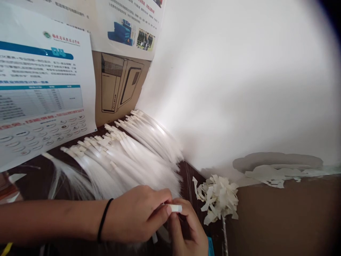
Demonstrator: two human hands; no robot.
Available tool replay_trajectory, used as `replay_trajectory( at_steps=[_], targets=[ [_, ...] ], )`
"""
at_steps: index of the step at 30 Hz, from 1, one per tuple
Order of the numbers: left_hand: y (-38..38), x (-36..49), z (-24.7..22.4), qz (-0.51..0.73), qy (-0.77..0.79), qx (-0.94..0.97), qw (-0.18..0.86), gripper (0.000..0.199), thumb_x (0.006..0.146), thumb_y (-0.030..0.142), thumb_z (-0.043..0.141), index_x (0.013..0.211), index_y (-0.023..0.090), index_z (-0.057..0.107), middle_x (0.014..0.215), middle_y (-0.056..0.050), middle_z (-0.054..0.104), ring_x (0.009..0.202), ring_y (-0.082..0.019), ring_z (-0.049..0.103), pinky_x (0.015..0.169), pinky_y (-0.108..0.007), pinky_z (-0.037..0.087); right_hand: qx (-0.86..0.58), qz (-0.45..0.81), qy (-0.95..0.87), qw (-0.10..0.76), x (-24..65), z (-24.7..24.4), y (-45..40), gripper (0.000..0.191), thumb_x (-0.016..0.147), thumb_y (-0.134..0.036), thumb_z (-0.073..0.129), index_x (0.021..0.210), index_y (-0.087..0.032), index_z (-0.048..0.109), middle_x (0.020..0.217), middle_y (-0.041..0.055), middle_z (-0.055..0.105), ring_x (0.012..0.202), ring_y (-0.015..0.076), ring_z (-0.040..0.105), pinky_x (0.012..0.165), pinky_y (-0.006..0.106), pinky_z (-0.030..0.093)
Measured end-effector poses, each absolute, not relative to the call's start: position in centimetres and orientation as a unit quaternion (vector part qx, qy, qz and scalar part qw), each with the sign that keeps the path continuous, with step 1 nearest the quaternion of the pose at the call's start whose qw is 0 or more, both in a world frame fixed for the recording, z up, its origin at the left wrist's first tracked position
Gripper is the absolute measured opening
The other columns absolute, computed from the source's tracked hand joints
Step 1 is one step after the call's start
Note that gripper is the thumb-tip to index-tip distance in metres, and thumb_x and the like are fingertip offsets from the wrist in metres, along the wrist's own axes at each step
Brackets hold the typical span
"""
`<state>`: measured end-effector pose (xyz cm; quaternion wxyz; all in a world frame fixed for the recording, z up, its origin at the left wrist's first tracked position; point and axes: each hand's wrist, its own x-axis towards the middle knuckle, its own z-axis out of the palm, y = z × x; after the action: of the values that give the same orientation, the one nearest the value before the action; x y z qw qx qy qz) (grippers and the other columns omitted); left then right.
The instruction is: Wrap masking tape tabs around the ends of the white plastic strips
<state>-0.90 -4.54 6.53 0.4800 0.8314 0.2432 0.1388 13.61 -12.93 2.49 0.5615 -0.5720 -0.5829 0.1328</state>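
Observation:
My left hand (133,215), with a black band (103,220) at its wrist, pinches a short white taped end (175,208) between thumb and forefinger. My right hand (189,227) closes on the same piece from the right, thumb below and forefinger behind it. The piece looks like the wrapped tip of a fibre bundle; the rest of it is hidden by my hands. Just beyond my hands lie many bundles of fine white fibres (149,167), their far ends wrapped in cream tape. One thinner bundle (69,174) lies apart at the left.
A clump of torn cream tape strips (220,197) stands right of my hands, above a thin rod (225,236). Printed sheets (45,117) and a cardboard panel (119,85) rise behind at left. A white wall (239,89) rises at right, with a brown surface (287,217) below.

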Motion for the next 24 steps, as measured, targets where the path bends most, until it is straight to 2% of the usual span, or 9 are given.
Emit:
replay_trajectory(
  at_steps=[5,10,15,19,21,24],
  targets=[
    [-4.7,-1.0,5.4,0.170,0.203,0.874,0.409,0.028,0.097,0.039,0.033,0.085,0.018,0.048,0.064,0.002,0.052,0.053,-0.011,0.042,0.051,-0.025,0.024,-0.582,0.185,-0.596,0.521,14.0,2.6,-13.1,0.011,0.082,-0.014,0.056,0.080,-0.020,0.065,0.078,-0.0001,0.067,0.071,0.0109,0.064,0.065,0.017,0.050],
    [-5.0,-0.9,4.7,0.235,0.131,0.914,0.302,0.028,0.098,0.028,0.029,0.083,0.018,0.050,0.067,-0.001,0.055,0.054,-0.012,0.043,0.050,-0.028,0.024,-0.579,0.284,-0.511,0.568,13.7,2.8,-13.2,0.014,0.078,-0.018,0.055,0.064,-0.017,0.060,0.065,0.0007,0.061,0.059,0.0119,0.059,0.056,0.019,0.049],
    [-4.4,-1.4,5.3,0.202,0.062,0.960,0.182,0.033,0.097,0.023,0.029,0.082,0.018,0.058,0.063,-0.004,0.054,0.055,-0.013,0.042,0.049,-0.031,0.024,-0.545,0.284,-0.509,0.603,13.4,3.9,-12.9,0.010,0.066,-0.014,0.056,0.060,-0.017,0.063,0.059,-0.0002,0.060,0.052,0.0109,0.057,0.051,0.016,0.048],
    [-4.0,-1.8,5.9,0.153,0.062,0.962,0.219,0.037,0.096,0.028,0.028,0.087,0.020,0.063,0.058,-0.005,0.050,0.052,-0.015,0.039,0.050,-0.032,0.027,-0.525,0.309,-0.504,0.613,12.9,4.6,-12.8,0.007,0.066,-0.018,0.059,0.060,-0.018,0.063,0.059,-0.0001,0.059,0.052,0.0116,0.056,0.049,0.018,0.047],
    [-4.2,-1.8,5.9,0.151,0.060,0.952,0.258,0.036,0.094,0.031,0.032,0.079,0.022,0.064,0.056,-0.004,0.047,0.051,-0.016,0.038,0.051,-0.032,0.031,-0.535,0.326,-0.475,0.618,12.3,4.7,-12.7,0.011,0.066,-0.023,0.063,0.057,-0.017,0.062,0.058,0.0011,0.058,0.052,0.0123,0.055,0.048,0.019,0.046],
    [-4.7,-2.1,5.9,0.185,0.041,0.935,0.300,0.033,0.090,0.034,0.041,0.064,0.024,0.058,0.056,-0.005,0.045,0.055,-0.017,0.041,0.056,-0.032,0.038,-0.609,0.415,-0.318,0.596,11.7,4.4,-12.7,0.027,0.065,-0.039,0.071,0.060,-0.016,0.060,0.052,-0.0004,0.051,0.045,0.0097,0.045,0.040,0.019,0.038]
  ],
)
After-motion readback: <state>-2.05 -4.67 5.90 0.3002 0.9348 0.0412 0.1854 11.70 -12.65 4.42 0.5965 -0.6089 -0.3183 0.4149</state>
